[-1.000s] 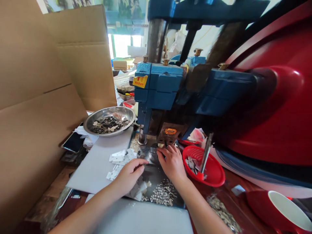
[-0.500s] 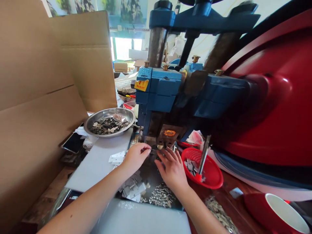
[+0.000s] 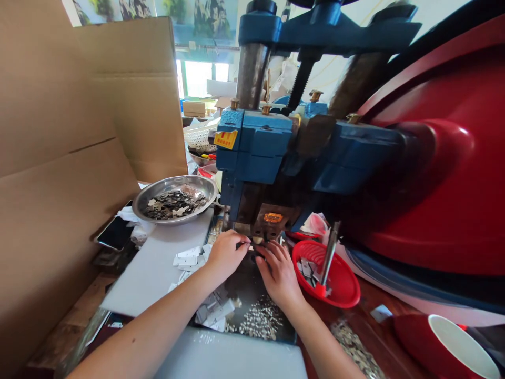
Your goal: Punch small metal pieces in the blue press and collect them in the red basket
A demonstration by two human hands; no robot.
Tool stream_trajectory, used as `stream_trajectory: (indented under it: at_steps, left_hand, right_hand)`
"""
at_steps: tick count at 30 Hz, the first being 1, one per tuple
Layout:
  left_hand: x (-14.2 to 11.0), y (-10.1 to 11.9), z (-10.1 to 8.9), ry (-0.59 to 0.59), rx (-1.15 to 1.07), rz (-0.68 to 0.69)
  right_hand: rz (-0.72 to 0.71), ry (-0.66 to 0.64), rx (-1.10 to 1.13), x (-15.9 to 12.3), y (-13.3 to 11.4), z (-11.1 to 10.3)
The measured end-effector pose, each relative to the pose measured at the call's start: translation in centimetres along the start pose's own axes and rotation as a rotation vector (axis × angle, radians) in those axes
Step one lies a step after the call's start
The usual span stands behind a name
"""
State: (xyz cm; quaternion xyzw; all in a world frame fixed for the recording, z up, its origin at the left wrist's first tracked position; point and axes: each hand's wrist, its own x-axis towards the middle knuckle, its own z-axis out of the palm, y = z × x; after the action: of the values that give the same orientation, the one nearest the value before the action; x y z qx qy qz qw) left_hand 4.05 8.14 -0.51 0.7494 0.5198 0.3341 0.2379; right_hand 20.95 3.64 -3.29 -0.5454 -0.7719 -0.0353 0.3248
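At the foot of the blue press [image 3: 252, 142], both hands are close together under its dark metal head. My left hand [image 3: 226, 255] is closed in a pinch, thumb against forefinger, at the left of the die. What it pinches is too small to make out. My right hand [image 3: 279, 271] is opposite, its fingers stretched out and apart, with the fingertips by the die. A small pale round part [image 3: 258, 240] shows between the hands. Nearer me, a heap of small shiny metal parts [image 3: 261, 318] and some flat pale metal plates [image 3: 216, 313] lie on the dark surface.
A steel bowl [image 3: 175, 217] of flat metal pieces stands at left, near more white plates [image 3: 187, 257]. A red basket [image 3: 343, 295] holds pieces and a metal rod [image 3: 330, 252]. Cardboard [image 3: 134, 100] rises at left; a large red wheel [image 3: 434, 158] fills the right.
My left hand has moved slightly right, closer to the die and my right hand. My right hand has barely shifted. The view has moved a little.
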Motion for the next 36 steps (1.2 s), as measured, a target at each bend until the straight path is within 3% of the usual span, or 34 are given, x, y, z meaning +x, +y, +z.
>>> stream_trajectory:
  at_steps: [11,17,24,36]
  left_hand:
    - [0.6,-1.0,0.9,-0.033,-0.050,-0.030]
    - [1.1,-1.5,1.4,-0.054,-0.104,-0.023]
    - [1.6,-2.1,1.6,-0.133,-0.145,0.090]
    - [1.8,-2.5,2.2,-0.111,-0.138,0.132]
  right_hand:
    - [-0.044,-0.058,-0.263,0.9,-2.1,-1.7]
    - [-0.067,-0.065,-0.280,1.0,-2.4,-2.2]
    - [-0.020,-0.048,-0.229,1.5,-2.2,-2.0]
    - [-0.083,-0.052,-0.252,1.0,-1.8,-2.1]
